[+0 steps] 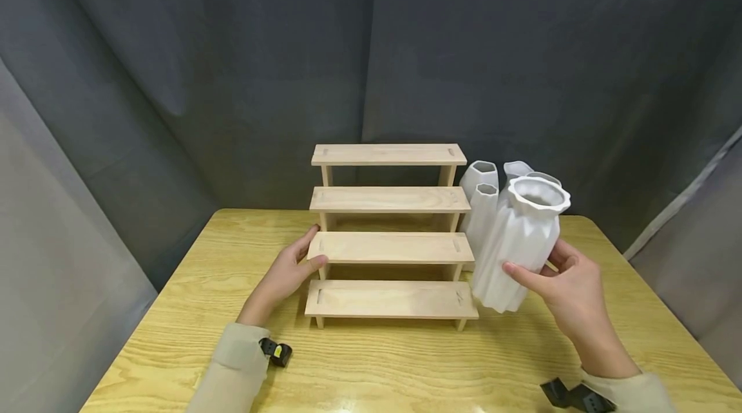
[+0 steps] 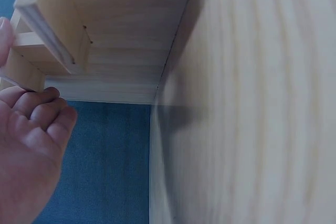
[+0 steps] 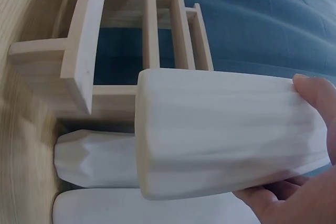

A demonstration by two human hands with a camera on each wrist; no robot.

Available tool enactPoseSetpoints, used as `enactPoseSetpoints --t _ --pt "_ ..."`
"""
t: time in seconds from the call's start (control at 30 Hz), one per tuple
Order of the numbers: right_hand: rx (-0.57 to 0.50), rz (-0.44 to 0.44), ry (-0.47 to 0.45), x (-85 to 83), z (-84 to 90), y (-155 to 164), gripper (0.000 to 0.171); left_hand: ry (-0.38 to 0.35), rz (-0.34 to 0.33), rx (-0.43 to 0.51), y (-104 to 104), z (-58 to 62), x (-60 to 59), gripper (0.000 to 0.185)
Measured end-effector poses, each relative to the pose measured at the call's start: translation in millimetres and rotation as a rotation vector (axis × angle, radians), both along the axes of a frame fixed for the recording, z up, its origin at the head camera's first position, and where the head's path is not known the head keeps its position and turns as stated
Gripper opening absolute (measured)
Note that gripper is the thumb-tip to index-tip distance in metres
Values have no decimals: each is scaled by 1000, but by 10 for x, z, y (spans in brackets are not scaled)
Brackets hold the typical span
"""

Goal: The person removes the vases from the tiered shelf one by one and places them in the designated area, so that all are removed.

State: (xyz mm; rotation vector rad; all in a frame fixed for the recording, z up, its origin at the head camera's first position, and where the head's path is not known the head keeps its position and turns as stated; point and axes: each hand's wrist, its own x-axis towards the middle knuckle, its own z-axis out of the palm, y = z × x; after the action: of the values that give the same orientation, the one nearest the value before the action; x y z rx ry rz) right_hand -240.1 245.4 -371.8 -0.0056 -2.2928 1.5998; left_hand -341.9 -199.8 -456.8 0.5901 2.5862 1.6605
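Note:
A pale wooden stepped shelf point(image 1: 391, 247) with several tiers stands mid-table. My left hand point(image 1: 290, 274) holds its left edge at the second tier from the bottom; in the left wrist view, curled fingers point(image 2: 50, 111) meet the wood. At the shelf's right, my right hand point(image 1: 570, 284) grips a white fluted vase point(image 1: 518, 245) with a scalloped rim, thumb on the near side. That vase leans, mouth up and to the right, and its base is lifted off the table in the right wrist view. Other white vases point(image 1: 480, 216) stand behind it, partly hidden.
The wood-grain table point(image 1: 371, 364) runs under everything, its back corners rounded. A dark grey curtain point(image 1: 290, 65) hangs close behind, and lighter grey cloth point(image 1: 64, 258) hangs at the left. The vases stand close against the shelf's right side.

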Motion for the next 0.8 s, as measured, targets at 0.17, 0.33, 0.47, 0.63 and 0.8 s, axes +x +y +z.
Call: enactPoseSetpoints --t 0.17,0.33,0.47,0.63,0.8 --pt "3 -8 -17 -33 -34 27 67 -3 0 -2 1 3 7 81" --pt "-17 -19 -5 -80 -80 39 66 -12 12 -11 3 12 9 82" --pt "-13 -34 1 -126 -130 52 66 -3 6 -7 0 24 8 82" --pt "8 -54 2 -184 -204 84 68 8 -2 -9 1 29 12 79" --pt "17 -71 -4 -234 -271 97 70 7 -10 6 4 23 21 76"
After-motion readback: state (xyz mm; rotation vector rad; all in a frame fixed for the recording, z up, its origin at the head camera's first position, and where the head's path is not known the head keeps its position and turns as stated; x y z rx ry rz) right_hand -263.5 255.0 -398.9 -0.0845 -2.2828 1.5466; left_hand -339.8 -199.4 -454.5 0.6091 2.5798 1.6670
